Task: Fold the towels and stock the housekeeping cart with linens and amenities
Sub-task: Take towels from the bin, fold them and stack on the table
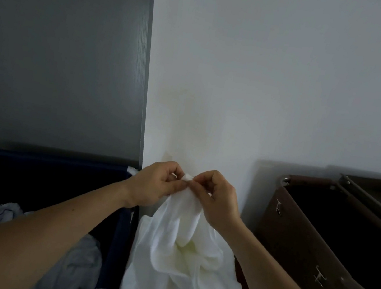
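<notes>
Surroundings first. Far left: navy fabric bin (122, 246), dark inside, crumpled pale linen (81, 259) lying in it, partly hidden under the left forearm. Above the bin: tall grey wood-grain panel (62, 49), upright against the white wall (283, 71). Faint yellowish stain (187, 124) on the wall just above the hands. Right: brown hamper bag (297, 248) on a metal frame, mouth open, interior dark, contents not discernible; two small metal clips (279, 207) on its near face. Right forearm crossing in front of the hamper's near corner.

Centre, between bin and hamper: white cloth (180, 247), held up at one top corner and hanging in loose folds down to the bottom edge of the view, lower end out of sight. Touching neither bin nor hamper as far as visible.

Hands: both raised in front of the wall, close together, knuckles nearly meeting. Left hand (155, 183) pinching the cloth corner between thumb and curled fingers. Right hand (218, 198) pinching the same corner from the other side, fingers curled, back of hand toward the camera. Both forearms bare, angled inward from the lower corners
</notes>
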